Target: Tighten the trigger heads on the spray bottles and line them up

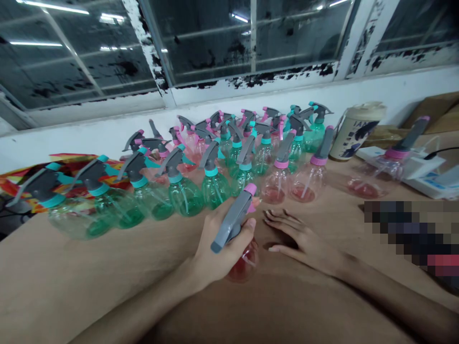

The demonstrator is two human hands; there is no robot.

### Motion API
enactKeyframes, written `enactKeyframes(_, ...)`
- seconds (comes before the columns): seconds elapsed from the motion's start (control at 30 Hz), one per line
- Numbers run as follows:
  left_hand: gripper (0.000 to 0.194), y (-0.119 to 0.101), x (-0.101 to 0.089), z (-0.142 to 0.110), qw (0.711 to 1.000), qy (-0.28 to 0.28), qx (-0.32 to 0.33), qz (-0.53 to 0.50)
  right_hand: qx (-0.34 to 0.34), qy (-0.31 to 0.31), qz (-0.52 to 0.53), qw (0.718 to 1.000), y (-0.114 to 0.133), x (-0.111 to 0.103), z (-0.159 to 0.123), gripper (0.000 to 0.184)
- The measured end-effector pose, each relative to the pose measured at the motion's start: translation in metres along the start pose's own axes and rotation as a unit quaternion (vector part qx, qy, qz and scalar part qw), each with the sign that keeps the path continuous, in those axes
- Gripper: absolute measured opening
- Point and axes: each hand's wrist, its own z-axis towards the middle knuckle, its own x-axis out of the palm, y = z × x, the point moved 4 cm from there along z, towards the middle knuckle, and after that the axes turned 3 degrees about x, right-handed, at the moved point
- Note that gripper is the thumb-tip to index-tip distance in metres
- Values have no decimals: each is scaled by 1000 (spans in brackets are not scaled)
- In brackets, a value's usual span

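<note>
My left hand point(224, 239) is wrapped round the neck of a pink spray bottle point(244, 267), whose grey trigger head with a pink nozzle tip sticks up above the fingers. The bottle stands near the front of the table. Just right of it, my right hand point(304, 239) is stretched out low over the tabletop with its fingers apart and holds nothing. Beyond the hands is a row of green spray bottles point(184, 196) with teal collars. Two pink spray bottles point(274, 186) with pink collars continue that row to the right.
More green and pink spray bottles crowd behind, against the white wall. One pink spray bottle point(373, 177) stands apart at the right, beside a white power strip point(430, 181). A printed cup point(355, 131) is at the back right. A colourful plastic bag point(75, 165) lies at the left on the wooden table point(143, 267).
</note>
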Motion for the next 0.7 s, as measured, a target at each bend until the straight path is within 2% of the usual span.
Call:
enactKeyframes(0.23, 6, 5, 1, 0, 1000, 14, -20, -3, -2, -7, 9, 1000, 2, -3, 1, 60)
enactKeyframes(0.53, 5, 4, 2, 2, 995, 40, -49, -75, -3, -17, 14, 1000, 2, -3, 0, 60)
enactKeyframes(0.6, 10, 5, 2, 2, 995, 47, -48, -75, 1, -13, 12, 1000, 2, -3, 0, 61)
enactKeyframes(0.7, 6, 6, 2, 2, 996, 52, -49, -62, 4, -5, 9, 1000, 2, -3, 0, 62)
